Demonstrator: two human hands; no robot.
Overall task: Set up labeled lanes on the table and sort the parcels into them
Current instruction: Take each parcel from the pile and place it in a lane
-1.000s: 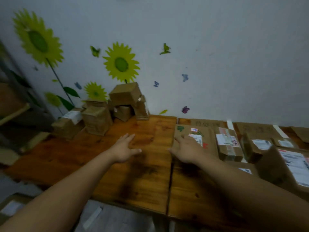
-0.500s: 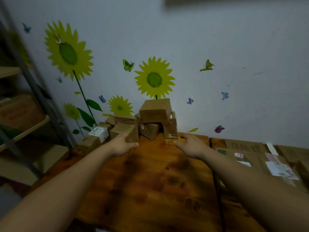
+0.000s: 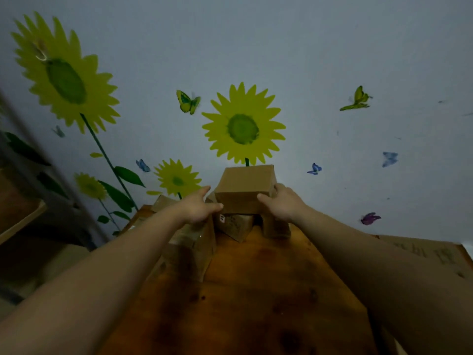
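Presently, with the top parcel (image 3: pixel 244 188) pressed by the straight-fingered left grip (image 3: pixel 197 208) and clasped by the right grip (image 3: pixel 281 203), the parcels beneath it (image 3: pixel 235 225) could be toppled by an uneven lift.

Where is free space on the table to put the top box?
Free: the bare wood in front of the pile, between the taped box, left, and the flat cardboard, right. Crowded: the back edge, under the top box.

Dim, bluish, even light with soft shadows on the tabletop (image 3: pixel 256 290); wide-angle bending and blur at the edges.
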